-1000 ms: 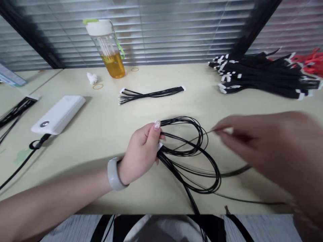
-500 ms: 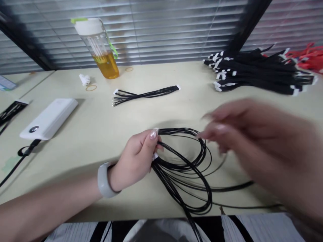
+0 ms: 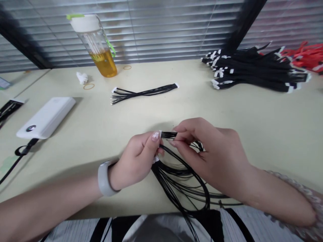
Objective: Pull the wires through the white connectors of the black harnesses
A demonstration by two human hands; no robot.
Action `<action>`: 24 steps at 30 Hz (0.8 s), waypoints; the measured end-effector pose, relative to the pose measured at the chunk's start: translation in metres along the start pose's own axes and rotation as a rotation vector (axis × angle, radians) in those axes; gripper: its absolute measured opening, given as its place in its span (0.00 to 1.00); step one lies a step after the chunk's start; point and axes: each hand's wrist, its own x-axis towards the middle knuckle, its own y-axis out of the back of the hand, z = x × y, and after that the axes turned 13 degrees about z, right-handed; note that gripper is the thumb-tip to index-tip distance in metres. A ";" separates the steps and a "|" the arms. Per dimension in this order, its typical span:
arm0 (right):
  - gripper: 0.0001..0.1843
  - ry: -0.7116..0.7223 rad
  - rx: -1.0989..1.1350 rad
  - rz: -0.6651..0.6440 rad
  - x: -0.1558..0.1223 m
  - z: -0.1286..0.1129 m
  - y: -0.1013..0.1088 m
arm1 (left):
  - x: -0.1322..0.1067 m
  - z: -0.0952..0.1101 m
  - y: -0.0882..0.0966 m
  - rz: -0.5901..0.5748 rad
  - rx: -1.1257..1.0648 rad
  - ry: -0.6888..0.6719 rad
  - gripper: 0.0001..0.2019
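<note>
My left hand (image 3: 141, 151) is closed on the white connector (image 3: 160, 134) of a bundle of thin black wires, its thumb on top. Close beside it, my right hand (image 3: 209, 151) pinches those black wires (image 3: 168, 135) between thumb and fingertips just right of the connector. From below my left hand a second white connector (image 3: 155, 159) shows, with more black wires (image 3: 174, 195) looping to the right and hanging over the table's front edge. Part of the loops is hidden behind my right hand. A short black wire harness (image 3: 145, 93) with white ends lies farther back.
A white power bank (image 3: 47, 116) with a black cable lies at left. Behind it stand a bottle of amber liquid (image 3: 104, 64) and a crumpled white tissue (image 3: 82, 78). Bundled black harnesses (image 3: 252, 70) and red ones (image 3: 305, 57) lie at back right, before the window blinds.
My right hand has come down and left from above the loops and now pinches the wires by the connector. My left hand keeps its hold, almost unmoved.
</note>
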 end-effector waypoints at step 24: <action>0.07 0.454 -0.085 0.019 0.000 0.013 -0.005 | 0.004 0.006 0.000 -0.054 -0.051 0.012 0.25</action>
